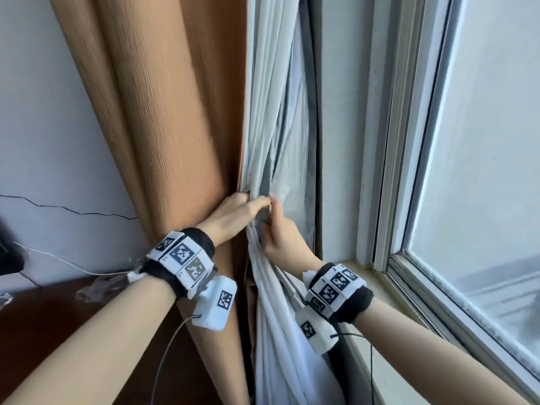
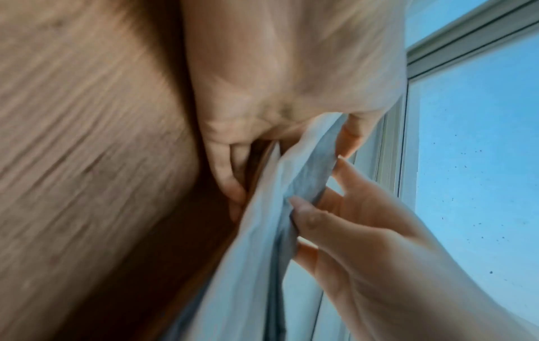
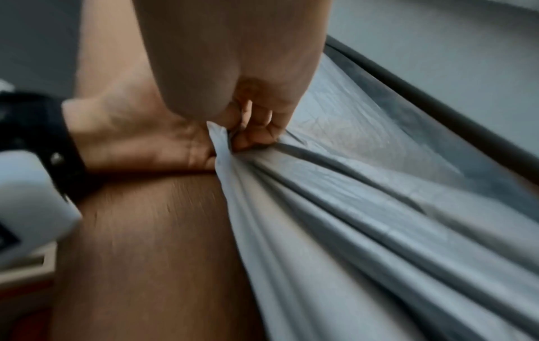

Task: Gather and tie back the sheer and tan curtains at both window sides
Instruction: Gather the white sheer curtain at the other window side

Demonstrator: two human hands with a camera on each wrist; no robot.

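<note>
The left hand (image 1: 233, 213) reaches in from the tan side, fingers curled round the bunched folds of the pale, thin sheer curtain (image 1: 271, 135), thumb laid across the front. The right hand (image 1: 280, 238) meets it from the window side, thumb and fingertips pinching the same gathered fabric just below; the two hands touch. The sheer curtain hangs between the ribbed, heavy tan curtain (image 1: 175, 112) on its left and the white window frame (image 1: 391, 171) on its right, pulled into a narrow waist at the hands.

Beyond them, a pale sill (image 1: 377, 287) runs under the glass, a cracked white wall (image 1: 43, 141) stands behind the tan curtain, and a dark wooden tabletop (image 1: 43, 317) sits low at left.

The left wrist view shows the right hand's fingers (image 2: 344, 212) spread, fabric threaded between them. The right wrist view, blurred, seems to show a dark grey edge band (image 3: 437, 92) along the sheer curtain.
</note>
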